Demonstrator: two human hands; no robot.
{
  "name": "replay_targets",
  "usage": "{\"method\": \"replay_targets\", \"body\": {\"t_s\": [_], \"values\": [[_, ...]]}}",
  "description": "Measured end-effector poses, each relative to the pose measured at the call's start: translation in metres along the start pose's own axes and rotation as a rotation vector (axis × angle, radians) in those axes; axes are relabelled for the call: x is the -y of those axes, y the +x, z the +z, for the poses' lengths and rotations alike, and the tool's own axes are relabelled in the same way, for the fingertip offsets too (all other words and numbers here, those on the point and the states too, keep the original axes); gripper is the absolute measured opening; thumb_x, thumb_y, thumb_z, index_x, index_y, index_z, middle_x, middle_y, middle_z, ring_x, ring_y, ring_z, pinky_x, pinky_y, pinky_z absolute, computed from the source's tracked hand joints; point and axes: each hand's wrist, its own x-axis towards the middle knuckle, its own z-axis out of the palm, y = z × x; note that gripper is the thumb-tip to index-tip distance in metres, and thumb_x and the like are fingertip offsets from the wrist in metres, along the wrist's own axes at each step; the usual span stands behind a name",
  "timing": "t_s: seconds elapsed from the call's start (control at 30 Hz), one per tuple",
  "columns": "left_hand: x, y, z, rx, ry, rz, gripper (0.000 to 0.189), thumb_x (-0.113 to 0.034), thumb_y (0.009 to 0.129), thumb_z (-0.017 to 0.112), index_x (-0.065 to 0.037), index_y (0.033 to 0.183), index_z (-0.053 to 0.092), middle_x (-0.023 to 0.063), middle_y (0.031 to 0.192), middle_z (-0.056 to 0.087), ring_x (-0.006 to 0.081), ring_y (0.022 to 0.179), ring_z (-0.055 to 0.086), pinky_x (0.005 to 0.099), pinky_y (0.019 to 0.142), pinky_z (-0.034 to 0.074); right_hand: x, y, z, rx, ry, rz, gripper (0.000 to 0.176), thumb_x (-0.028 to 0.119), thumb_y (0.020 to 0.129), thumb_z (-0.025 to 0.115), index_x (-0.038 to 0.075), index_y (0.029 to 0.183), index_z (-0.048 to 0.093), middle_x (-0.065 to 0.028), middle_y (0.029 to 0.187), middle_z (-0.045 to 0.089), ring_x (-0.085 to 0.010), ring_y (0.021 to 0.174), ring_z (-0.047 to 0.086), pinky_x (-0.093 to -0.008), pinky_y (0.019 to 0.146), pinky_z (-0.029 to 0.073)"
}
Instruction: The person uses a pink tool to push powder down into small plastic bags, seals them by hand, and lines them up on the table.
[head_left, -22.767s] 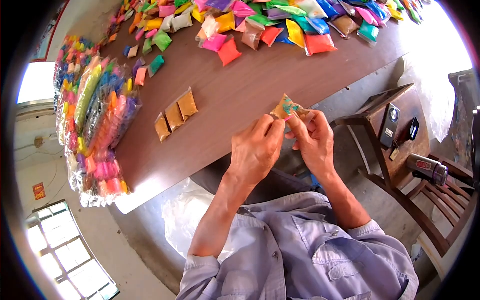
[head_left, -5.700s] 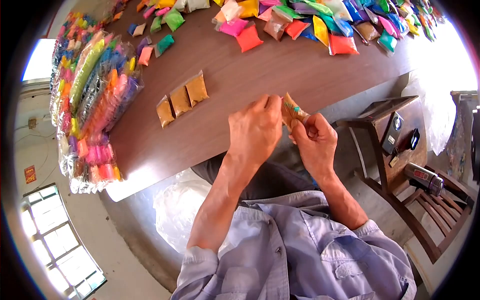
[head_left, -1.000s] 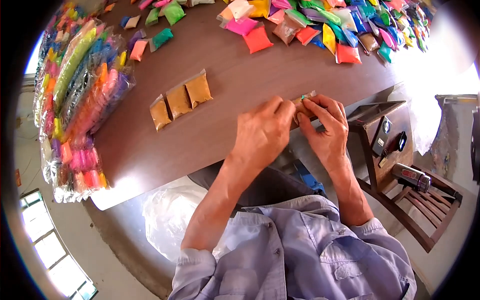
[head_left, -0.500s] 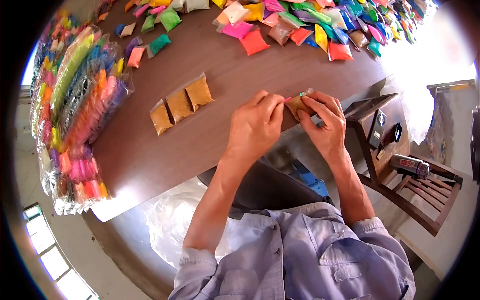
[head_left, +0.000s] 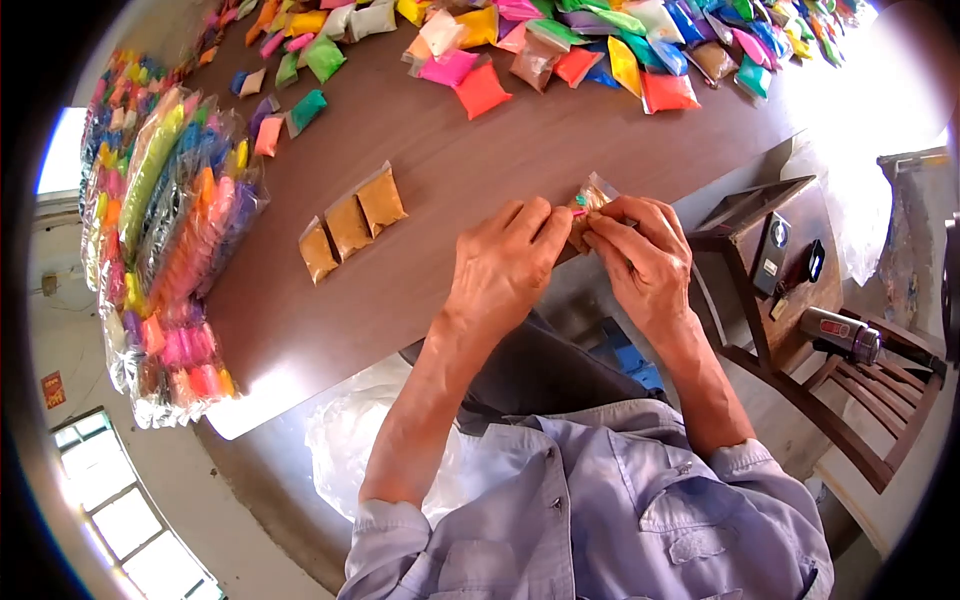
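Observation:
Between my hands, over the table's near edge, is a small clear packet (head_left: 594, 194) with brown contents and small pink and green bits at it. My left hand (head_left: 507, 255) has its thumb and fingers pinched at the packet's left side, by the pink bit. My right hand (head_left: 643, 250) pinches the packet from the right, its fingertips covering part of it. Three flat brown packets (head_left: 348, 226) lie in a slanting row on the brown table (head_left: 450, 150), left of my hands.
Many coloured packets (head_left: 560, 62) are heaped along the far side. Large clear bags of coloured packs (head_left: 190, 220) lie at the left. A wooden chair (head_left: 780, 340) at the right holds a metal flask (head_left: 840, 334) and a dark device (head_left: 772, 252). Clear plastic (head_left: 365, 440) hangs below the table.
The packet is now more upright between my fingers, its clear end pointing up. My right hand's fingers have moved slightly left, closer to my left hand. The whole view has shifted a little.

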Motion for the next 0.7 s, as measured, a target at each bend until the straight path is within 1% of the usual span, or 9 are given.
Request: {"method": "replay_targets", "body": {"t_s": [0.13,0.2,0.23,0.33,0.4,0.53,0.6,0.63,0.7], "values": [[0.004,0.018,0.004,0.092,0.061,0.028,0.023,-0.004,0.084,0.074,-0.006,0.107,0.074,0.0038,0.093,0.067,0.0225,0.085,0.071,0.0364,0.067,0.06,-0.002,0.002,-0.001,0.008,0.052,0.03,0.021,0.003,0.08,0.086,0.007,0.1,0.08,-0.0068,0.109,0.072,-0.0297,0.103,0.069,-0.0399,0.086,0.059],[0.011,0.023,0.009,0.025,0.041,0.079,0.019,-0.004,0.082,0.073,-0.007,0.101,0.07,0.0024,0.088,0.061,0.0198,0.084,0.067,0.0349,0.065,0.059,-0.003,0.002,-0.002,0.004,0.067,0.03,0.021,0.003,0.08,0.086,0.007,0.1,0.08,-0.0066,0.109,0.072,-0.0295,0.103,0.069,-0.0396,0.086,0.059],[0.011,0.024,0.009,0.028,0.046,0.08,0.019,-0.004,0.082,0.073,-0.007,0.101,0.07,0.0024,0.088,0.061,0.0198,0.084,0.067,0.0349,0.065,0.059,-0.004,0.002,-0.001,-0.003,0.073,0.035,0.021,0.003,0.08,0.086,0.007,0.1,0.08,-0.0067,0.109,0.072,-0.0296,0.102,0.07,-0.0396,0.085,0.059],[0.011,0.02,0.006,0.032,0.033,0.053,0.019,-0.004,0.082,0.073,-0.007,0.101,0.07,0.0026,0.088,0.061,0.0205,0.084,0.068,0.036,0.066,0.059,-0.005,0.001,0.001,-0.014,0.086,0.036,0.022,0.003,0.08,0.086,0.007,0.101,0.08,-0.007,0.108,0.072,-0.0297,0.101,0.07,-0.0396,0.085,0.059],[0.008,0.015,0.0,-0.026,-0.032,-0.019,0.02,-0.003,0.082,0.073,-0.006,0.102,0.071,0.003,0.088,0.062,0.0215,0.085,0.068,0.0375,0.066,0.059,-0.006,0.0,0.002,-0.021,0.088,0.034,0.022,0.003,0.08,0.086,0.007,0.101,0.08,-0.0071,0.108,0.072,-0.0297,0.1,0.07,-0.0397,0.085,0.059],[0.004,0.01,-0.004,0.043,-0.06,-0.008,0.022,-0.001,0.082,0.072,-0.006,0.103,0.07,0.0029,0.09,0.063,0.0218,0.087,0.068,0.0382,0.067,0.059,-0.003,0.003,0.001,-0.02,0.086,0.052,0.022,0.002,0.079,0.087,0.007,0.1,0.08,-0.0073,0.108,0.072,-0.0295,0.1,0.071,-0.0395,0.085,0.059],[0.005,0.013,-0.004,0.083,-0.048,0.006,0.017,0.001,0.088,0.073,-0.004,0.104,0.073,0.0073,0.091,0.067,0.0273,0.083,0.07,0.0393,0.069,0.058,0.002,0.004,0.0,-0.013,0.083,0.075,0.023,0.002,0.078,0.087,0.007,0.1,0.08,-0.0072,0.108,0.072,-0.0294,0.1,0.071,-0.0393,0.085,0.059],[0.006,0.015,-0.002,0.082,-0.051,0.004,0.017,0.001,0.088,0.073,-0.004,0.104,0.073,0.0073,0.091,0.067,0.0273,0.083,0.07,0.0393,0.069,0.058,0.006,0.005,0.0,-0.009,0.08,0.094,0.024,0.003,0.077,0.088,0.008,0.1,0.08,-0.0069,0.108,0.072,-0.0294,0.1,0.071,-0.0392,0.085,0.059],[0.008,0.02,0.002,0.111,0.023,0.051,0.02,0.001,0.082,0.07,-0.006,0.1,0.068,0.0028,0.091,0.063,0.0215,0.088,0.068,0.0385,0.067,0.06,0.008,0.005,0.0,-0.003,0.075,0.113,0.025,0.003,0.076,0.088,0.008,0.099,0.079,-0.0066,0.108,0.072,-0.0293,0.1,0.071,-0.0391,0.085,0.059]]}}
